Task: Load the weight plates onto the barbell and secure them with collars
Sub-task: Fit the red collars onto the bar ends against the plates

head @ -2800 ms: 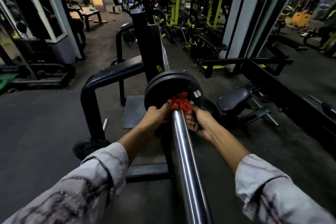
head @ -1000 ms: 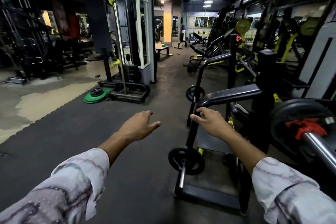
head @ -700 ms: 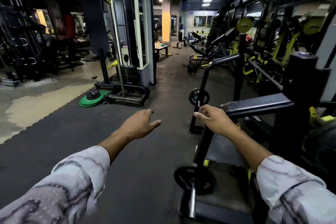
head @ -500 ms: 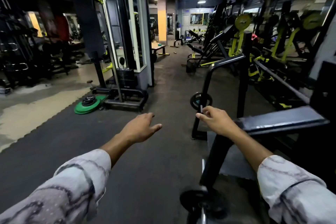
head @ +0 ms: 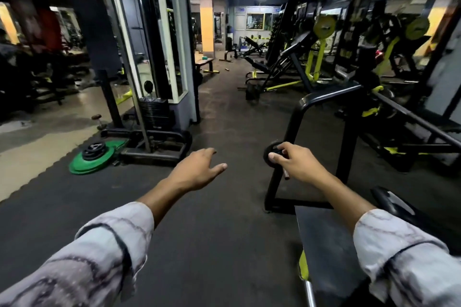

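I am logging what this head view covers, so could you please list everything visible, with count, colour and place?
round flat green weight plates: stack, count unclear, green, floor left.
smaller black weight plates: stack, black, on the green ones.
tall cable machine with black weight stack: one, white and black, left of centre.
small black plate on a steel peg: one, black, behind the right hand.
curved black tube rack frame: one, black, right of centre.
orange pillar: one, far centre.
left hand: open, empty, centre.
right hand: fingers loose, empty as far as visible.
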